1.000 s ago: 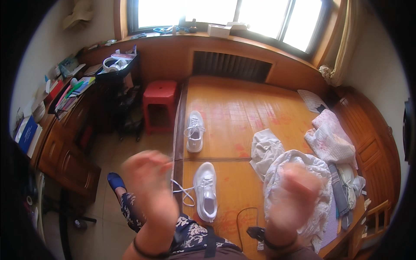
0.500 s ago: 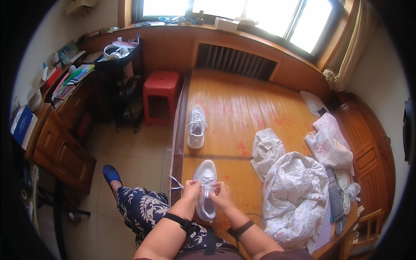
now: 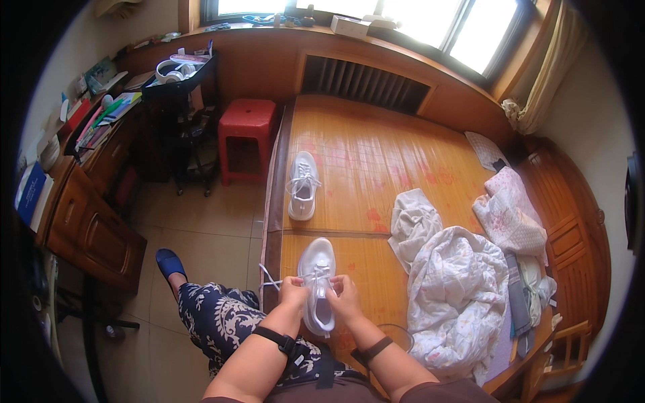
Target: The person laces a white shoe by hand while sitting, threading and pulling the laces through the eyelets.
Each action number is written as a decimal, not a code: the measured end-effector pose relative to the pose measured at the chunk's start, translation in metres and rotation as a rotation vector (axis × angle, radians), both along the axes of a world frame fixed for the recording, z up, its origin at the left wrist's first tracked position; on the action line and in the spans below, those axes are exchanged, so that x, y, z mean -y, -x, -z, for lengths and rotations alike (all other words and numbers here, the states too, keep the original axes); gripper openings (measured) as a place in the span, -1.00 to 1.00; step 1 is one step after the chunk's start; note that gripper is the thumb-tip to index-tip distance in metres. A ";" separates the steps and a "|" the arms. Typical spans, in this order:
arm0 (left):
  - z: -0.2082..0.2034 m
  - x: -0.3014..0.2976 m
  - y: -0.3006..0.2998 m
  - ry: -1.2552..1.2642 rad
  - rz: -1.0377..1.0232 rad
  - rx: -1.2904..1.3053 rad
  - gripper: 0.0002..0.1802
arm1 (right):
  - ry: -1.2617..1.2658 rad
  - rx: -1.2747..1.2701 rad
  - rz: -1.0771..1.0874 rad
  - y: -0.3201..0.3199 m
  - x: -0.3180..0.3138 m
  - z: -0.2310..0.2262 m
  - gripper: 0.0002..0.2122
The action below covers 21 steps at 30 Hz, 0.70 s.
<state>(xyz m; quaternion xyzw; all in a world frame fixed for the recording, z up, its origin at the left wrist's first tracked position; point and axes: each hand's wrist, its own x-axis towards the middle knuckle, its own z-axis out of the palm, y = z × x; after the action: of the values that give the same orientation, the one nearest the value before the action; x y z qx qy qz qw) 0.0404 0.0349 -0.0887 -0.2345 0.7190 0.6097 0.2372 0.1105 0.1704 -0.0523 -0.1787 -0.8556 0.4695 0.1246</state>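
Nearby, crumpled white quilt [image 3: 457, 295] right of the near shoe [image 3: 316, 255]

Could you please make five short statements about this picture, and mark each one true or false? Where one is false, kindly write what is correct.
1. The left hand and the right hand are both at the laces of the near shoe. True.
2. The stool is blue. False: the stool is red.
3. The far shoe stands on its sole. True.
4. The crumpled quilt lies to the left of the near shoe. False: the quilt lies to its right.
5. In the picture, the headphones are further left than the stool. True.
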 end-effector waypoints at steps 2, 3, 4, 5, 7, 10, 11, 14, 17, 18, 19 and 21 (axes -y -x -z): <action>-0.046 -0.001 -0.004 0.475 0.268 -0.152 -0.66 | 0.001 -0.015 0.012 -0.001 -0.004 0.003 -0.75; -0.058 -0.002 -0.006 0.476 0.267 -0.154 -0.66 | 0.001 -0.017 0.011 -0.001 -0.004 0.002 -0.75; -0.068 -0.003 -0.007 0.589 0.277 -0.224 -0.64 | -0.009 -0.018 0.010 -0.001 -0.004 0.000 -0.75; -0.073 -0.004 -0.008 0.701 0.286 -0.295 -0.62 | -0.020 -0.019 0.009 -0.001 -0.004 -0.001 -0.75; -0.069 0.000 -0.004 0.680 0.300 -0.262 -0.64 | -0.045 -0.040 -0.004 -0.001 -0.002 -0.004 -0.75; -0.060 0.002 0.009 0.575 0.281 0.010 -0.61 | -0.085 -0.056 -0.014 -0.001 0.000 -0.007 -0.74; -0.059 0.003 0.007 0.576 0.280 0.005 -0.61 | -0.100 -0.053 -0.016 0.000 0.000 -0.009 -0.73; -0.079 0.002 0.000 0.633 0.317 -0.168 -0.64 | -0.122 -0.028 -0.015 -0.001 -0.002 -0.011 -0.73; -0.077 0.000 -0.005 0.706 0.438 -0.415 -0.67 | -0.133 -0.032 -0.027 -0.001 -0.002 -0.008 -0.73; -0.063 -0.001 -0.003 0.706 0.444 -0.448 -0.68 | -0.130 -0.033 -0.037 -0.001 0.001 -0.006 -0.73; -0.056 -0.002 -0.001 0.703 0.455 -0.485 -0.70 | -0.128 -0.032 -0.028 0.000 0.002 -0.005 -0.73; -0.047 -0.004 0.000 0.699 0.486 -0.483 -0.70 | -0.126 -0.032 -0.018 0.001 0.002 -0.002 -0.73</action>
<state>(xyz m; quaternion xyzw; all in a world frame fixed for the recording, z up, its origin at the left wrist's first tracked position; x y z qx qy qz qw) 0.0403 0.0393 -0.0421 0.0226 0.9491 0.2956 0.1063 0.1099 0.1685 -0.0503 -0.1552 -0.8829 0.4187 0.1450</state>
